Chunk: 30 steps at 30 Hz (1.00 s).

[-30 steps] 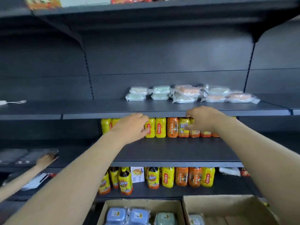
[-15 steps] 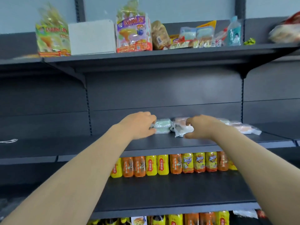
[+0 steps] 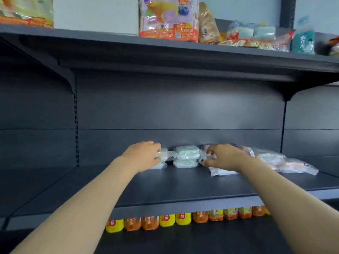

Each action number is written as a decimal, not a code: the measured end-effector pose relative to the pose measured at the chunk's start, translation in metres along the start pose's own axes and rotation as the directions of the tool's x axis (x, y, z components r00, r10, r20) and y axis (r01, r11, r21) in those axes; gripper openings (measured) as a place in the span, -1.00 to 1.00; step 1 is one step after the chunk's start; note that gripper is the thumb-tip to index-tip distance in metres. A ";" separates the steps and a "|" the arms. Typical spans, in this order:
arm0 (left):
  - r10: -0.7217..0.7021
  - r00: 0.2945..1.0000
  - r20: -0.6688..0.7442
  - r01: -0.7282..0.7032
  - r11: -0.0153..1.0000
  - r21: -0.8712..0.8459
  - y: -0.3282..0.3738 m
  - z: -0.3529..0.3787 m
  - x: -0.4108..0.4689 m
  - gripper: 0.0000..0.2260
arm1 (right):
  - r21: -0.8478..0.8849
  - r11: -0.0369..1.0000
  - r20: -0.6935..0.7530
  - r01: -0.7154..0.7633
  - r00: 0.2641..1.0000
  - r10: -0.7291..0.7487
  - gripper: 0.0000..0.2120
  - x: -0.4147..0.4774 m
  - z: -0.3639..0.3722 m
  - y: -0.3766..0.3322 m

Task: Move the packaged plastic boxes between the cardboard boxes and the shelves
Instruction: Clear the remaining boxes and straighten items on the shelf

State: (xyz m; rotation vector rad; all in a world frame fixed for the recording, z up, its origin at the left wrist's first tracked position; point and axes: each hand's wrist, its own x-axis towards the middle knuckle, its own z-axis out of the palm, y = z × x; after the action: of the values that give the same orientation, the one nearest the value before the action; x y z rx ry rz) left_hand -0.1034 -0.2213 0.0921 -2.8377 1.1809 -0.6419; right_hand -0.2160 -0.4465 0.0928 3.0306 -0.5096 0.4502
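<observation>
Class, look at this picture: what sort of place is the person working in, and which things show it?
Probably a small shop or stockroom aisle: dark metal shelving, a row of yellow and orange drink bottles below, and bagged snacks on the top shelf.

Two hands (image 3: 145, 155), roughly eight packaged boxes (image 3: 187, 152), eleven-odd bottles (image 3: 183, 218).
</observation>
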 end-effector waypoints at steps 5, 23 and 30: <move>-0.060 0.998 0.009 0.061 0.997 -0.048 -0.029 0.035 0.042 -0.70 | -0.017 1.000 0.003 -0.014 1.000 0.014 -0.50 0.043 0.022 0.001; -0.568 0.802 0.185 0.597 0.756 -0.268 -0.070 0.174 0.196 -0.40 | 0.229 0.973 -0.012 0.019 1.000 -0.017 -0.53 0.166 0.122 0.036; -0.632 0.732 0.254 0.641 0.511 -0.573 -0.069 0.192 0.203 -0.30 | 0.210 0.978 -0.020 0.018 1.000 -0.014 -0.63 0.173 0.140 0.050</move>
State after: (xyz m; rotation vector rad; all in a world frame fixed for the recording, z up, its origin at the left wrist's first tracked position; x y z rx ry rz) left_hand 0.1432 -0.3389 0.0014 -3.8896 0.2693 -0.1991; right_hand -0.0372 -0.5593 0.0082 3.2251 -0.4635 0.5645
